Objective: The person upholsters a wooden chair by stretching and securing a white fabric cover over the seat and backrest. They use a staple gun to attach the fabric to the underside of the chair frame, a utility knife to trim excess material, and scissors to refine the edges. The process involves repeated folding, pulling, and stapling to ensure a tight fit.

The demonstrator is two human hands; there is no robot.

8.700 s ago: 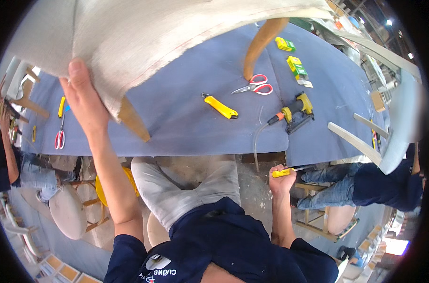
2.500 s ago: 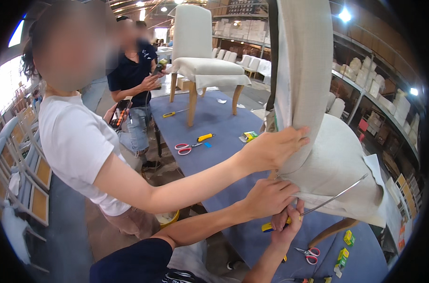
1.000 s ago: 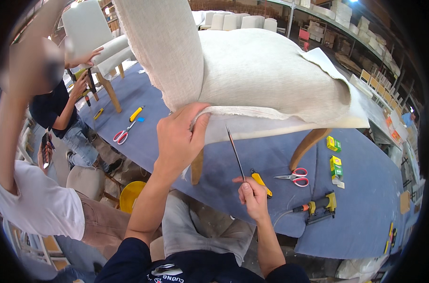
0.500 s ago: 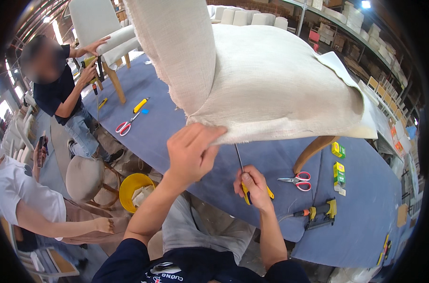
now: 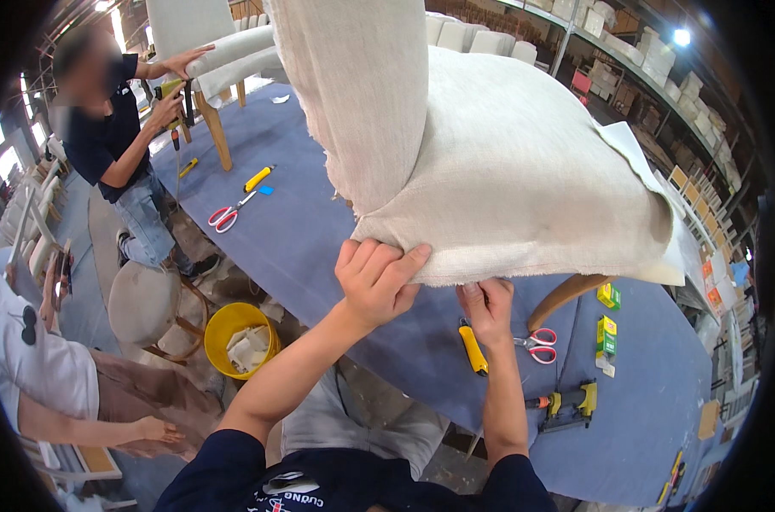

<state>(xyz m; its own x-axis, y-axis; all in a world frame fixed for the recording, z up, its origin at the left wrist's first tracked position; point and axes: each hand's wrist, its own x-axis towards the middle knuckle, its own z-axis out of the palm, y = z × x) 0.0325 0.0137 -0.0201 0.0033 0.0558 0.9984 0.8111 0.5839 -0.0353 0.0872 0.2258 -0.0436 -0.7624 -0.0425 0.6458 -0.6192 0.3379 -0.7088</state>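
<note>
Chair back [image 5: 366, 102] cut off by top edge. Scissors [image 5: 542, 347]: blade tips hidden behind right hand [image 5: 488, 312].

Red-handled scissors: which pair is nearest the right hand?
The scissors by the wooden chair leg, beside the right hand; the other scissors lie farther left, by the blue piece.

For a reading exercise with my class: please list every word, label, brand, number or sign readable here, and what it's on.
Wearer's dark shirt: white lettering on the chest, not copied out here.
Yellow-and-green boxes: printing too small to read.
Elsewhere: nothing clear enough to read.
</note>
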